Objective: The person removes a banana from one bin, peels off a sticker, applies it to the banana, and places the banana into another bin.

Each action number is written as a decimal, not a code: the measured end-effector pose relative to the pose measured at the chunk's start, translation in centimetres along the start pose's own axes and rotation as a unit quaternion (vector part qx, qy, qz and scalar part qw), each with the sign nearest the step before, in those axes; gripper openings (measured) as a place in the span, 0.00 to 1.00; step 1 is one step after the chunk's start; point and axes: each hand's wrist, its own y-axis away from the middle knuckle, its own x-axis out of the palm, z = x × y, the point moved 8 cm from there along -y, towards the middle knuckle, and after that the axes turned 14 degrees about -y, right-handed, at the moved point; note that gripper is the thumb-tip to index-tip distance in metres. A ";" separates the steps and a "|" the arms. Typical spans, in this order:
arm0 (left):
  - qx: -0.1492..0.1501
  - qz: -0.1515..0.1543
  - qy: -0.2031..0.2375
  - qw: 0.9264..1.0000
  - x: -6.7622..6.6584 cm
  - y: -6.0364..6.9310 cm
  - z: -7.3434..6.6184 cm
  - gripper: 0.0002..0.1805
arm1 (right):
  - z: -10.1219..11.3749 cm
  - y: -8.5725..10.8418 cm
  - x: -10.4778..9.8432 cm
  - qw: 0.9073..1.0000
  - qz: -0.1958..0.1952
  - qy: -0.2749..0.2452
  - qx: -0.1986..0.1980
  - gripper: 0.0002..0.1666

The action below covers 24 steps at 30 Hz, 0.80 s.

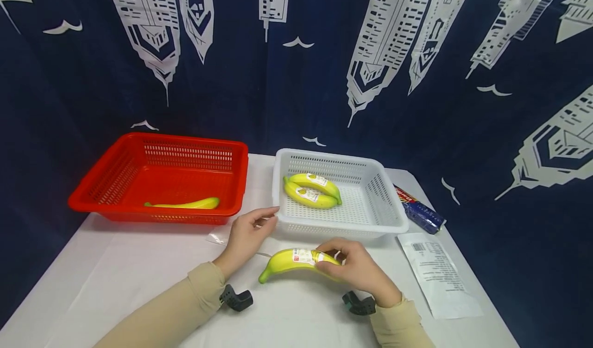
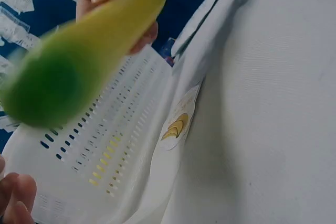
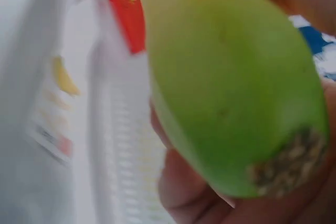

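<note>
My right hand [image 1: 354, 265] grips a yellow banana [image 1: 287, 260] with a green tip and a white label, held in front of the white basket [image 1: 398, 228]. Its blunt green end fills much of the right wrist view. My left hand [image 1: 247, 237] is at the basket's near left corner, thumb and fingers loosely bent at the rim; contact there is hard to tell. Two labelled bananas [image 1: 310, 191] lie side by side inside the white basket. In the left wrist view the held banana [image 2: 89, 51] is blurred, and fingertips [image 2: 23, 192] of the left hand show at lower left.
A red basket [image 1: 157, 211] stands at the left with one banana [image 1: 190, 204] inside. Right of the white basket lie a blue and red packet [image 1: 423, 215] and a white printed pouch [image 1: 440, 276]. Clear plastic [image 1: 217, 236] lies beside the left hand.
</note>
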 end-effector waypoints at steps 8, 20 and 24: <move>0.008 -0.023 0.038 0.999 0.1 -0.3 0.4 0.17 | 1.8 -1.7 -6.9 0.994 -0.076 -0.067 0.031 0.14; 0.002 -0.023 0.052 0.998 0.2 -0.2 0.4 0.18 | 0.4 -12.1 -9.2 0.974 -0.014 0.122 0.192 0.18; -0.004 -0.016 0.053 0.998 0.3 -0.1 0.4 0.18 | -0.8 -13.8 -8.3 0.959 0.035 0.155 0.235 0.16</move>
